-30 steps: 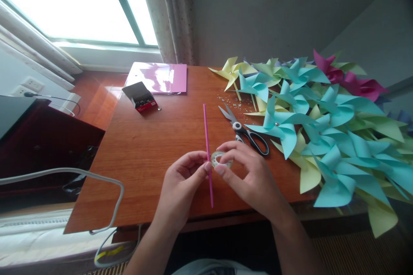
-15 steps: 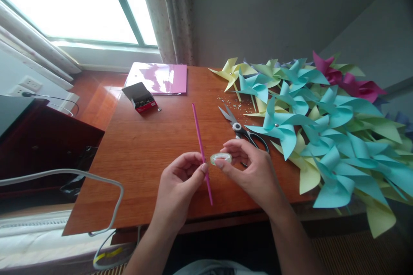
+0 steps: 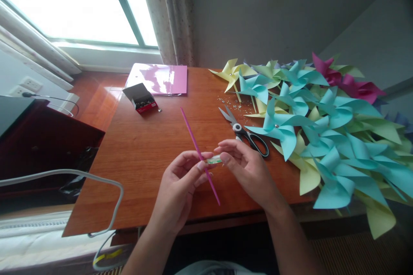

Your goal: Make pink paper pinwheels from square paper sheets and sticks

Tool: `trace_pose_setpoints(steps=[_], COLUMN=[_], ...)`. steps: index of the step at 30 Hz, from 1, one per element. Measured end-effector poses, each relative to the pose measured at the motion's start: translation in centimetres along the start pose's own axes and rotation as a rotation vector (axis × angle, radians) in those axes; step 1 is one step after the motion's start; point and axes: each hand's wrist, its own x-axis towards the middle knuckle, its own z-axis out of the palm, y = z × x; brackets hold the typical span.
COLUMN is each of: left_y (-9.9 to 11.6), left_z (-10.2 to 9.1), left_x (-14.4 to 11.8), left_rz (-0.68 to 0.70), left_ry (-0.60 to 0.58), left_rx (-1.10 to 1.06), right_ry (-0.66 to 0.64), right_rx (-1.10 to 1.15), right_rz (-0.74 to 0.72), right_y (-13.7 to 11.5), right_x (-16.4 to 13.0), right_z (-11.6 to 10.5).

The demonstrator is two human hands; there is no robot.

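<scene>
Head view, looking down over both hands at the near edge of the wooden table (image 3: 135, 167). Left hand (image 3: 180, 184) has its thumb and forefinger pinched on a thin pink plastic stick (image 3: 198, 153), which slants up and away to the left from the fingers, its lower end poking out just below them. Right hand (image 3: 247, 172) is right alongside, fingertips closed on a small roll of clear tape (image 3: 214, 160), seen edge-on and pressed against the stick exactly where the left fingers grip it. Both hands hover just above the tabletop, nearly touching each other.

Just beyond the right hand lie black-handled scissors (image 3: 247, 132), blades apart and pointing away. Past the scissors there's a scatter of tiny shiny bits (image 3: 230, 101) on the wood. To the right of the right hand spreads a big heap of finished paper pinwheels (image 3: 322, 129), mostly turquoise and pale yellow, with a couple of magenta ones at the far end.

Well beyond the left hand sits a small open box of pins (image 3: 141, 97), and behind it a stack of pink paper sheets (image 3: 161, 78) by the window.

As for progress, I'd say plenty of pinwheels are already folded, while this stick carries no wheel; tape is only now meeting it, so mounting looks barely begun.
</scene>
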Motion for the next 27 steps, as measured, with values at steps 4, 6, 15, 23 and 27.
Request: trace_pose_setpoints(steps=[4,6,15,23,27], left_y=[0.1,0.2,0.2,0.3,0.4], left_z=[0.0,0.0,0.1,0.1,-0.1], left_x=[-0.1,-0.1,0.0,-0.2,-0.1], left_rz=[-0.002,-0.008,-0.007,-0.012,-0.015], left_ry=[0.033,0.039,0.036,0.042,0.043], left_rx=[0.018,0.024,0.021,-0.021,-0.065], right_ry=[0.274,0.368,0.294,0.335,0.236], right_rx=[-0.479,-0.767,-1.043,-0.816,0.008], right_rz=[-0.192,-0.284,-0.141,0.001,0.120], right_y=[0.1,0.7,3.2,1.2,-0.3], right_x=[0.0,0.0,0.5,-0.5,-2.9], right_z=[-1.8,-2.9,-4.0,-3.2,-3.2])
